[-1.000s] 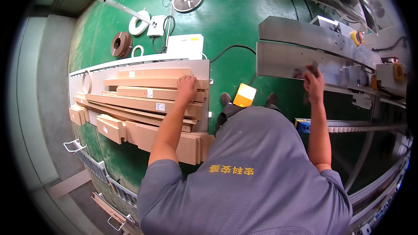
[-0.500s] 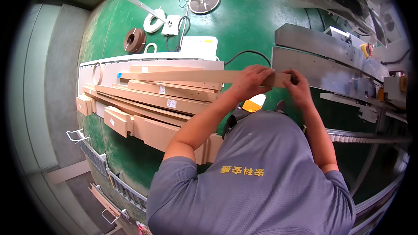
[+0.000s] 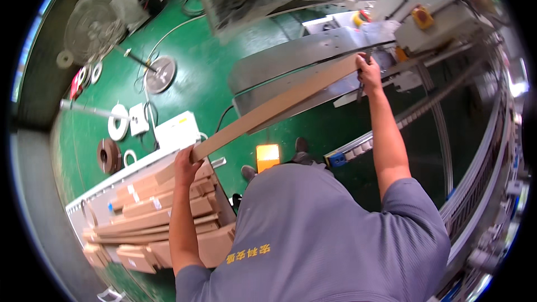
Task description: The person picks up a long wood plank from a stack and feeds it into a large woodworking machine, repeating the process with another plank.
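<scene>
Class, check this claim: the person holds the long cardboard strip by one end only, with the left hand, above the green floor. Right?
Not quite. The head view shows both hands holding the cardboard strip: left hand at one end, right hand at the other, above the green floor.

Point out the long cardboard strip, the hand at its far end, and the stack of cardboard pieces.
long cardboard strip [image 3: 274, 106], head view, middle of its flat face.
right hand [image 3: 369, 72], head view, back of the hand gripping the strip's far end.
stack of cardboard pieces [image 3: 151, 212], head view, top of the pile.

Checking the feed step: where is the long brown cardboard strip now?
Head view, centre: the long brown cardboard strip slants between left hand above the cardboard stack and right hand at the grey machine.
</scene>
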A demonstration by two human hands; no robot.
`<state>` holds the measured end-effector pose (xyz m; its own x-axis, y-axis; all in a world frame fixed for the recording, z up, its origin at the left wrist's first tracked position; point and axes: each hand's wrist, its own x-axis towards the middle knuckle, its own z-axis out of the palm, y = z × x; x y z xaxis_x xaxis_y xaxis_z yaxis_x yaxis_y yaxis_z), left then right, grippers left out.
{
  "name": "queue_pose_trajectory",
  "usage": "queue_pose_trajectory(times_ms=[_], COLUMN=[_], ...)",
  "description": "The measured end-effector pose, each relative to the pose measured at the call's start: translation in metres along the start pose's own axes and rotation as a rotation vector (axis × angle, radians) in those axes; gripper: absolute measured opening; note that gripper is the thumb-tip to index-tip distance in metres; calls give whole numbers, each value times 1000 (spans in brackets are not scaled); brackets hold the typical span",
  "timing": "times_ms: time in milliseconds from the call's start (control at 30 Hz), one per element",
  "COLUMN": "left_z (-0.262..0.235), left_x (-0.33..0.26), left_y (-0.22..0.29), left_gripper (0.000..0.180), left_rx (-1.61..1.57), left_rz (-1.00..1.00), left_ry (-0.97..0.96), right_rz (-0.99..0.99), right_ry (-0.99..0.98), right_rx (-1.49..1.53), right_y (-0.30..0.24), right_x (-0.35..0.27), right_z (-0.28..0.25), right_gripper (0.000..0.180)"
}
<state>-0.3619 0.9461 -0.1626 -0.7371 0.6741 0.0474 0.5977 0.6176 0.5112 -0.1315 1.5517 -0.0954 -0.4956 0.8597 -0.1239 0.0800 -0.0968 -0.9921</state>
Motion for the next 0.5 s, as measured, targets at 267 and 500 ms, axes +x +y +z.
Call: queue_pose_trajectory(times_ms=[267,500], left_z=[-8,28], left_x=[54,126], left_y=[57,122], left_gripper=[67,79], left_rx=[72,-80], left_rz=[39,42], left_ry=[51,35], right_rz=[90,182], right_ry=[348,145], right_rx=[-573,-98], right_y=[56,53], right_x=[-10,-41], right_z=[-5,101], right_gripper=[75,86])
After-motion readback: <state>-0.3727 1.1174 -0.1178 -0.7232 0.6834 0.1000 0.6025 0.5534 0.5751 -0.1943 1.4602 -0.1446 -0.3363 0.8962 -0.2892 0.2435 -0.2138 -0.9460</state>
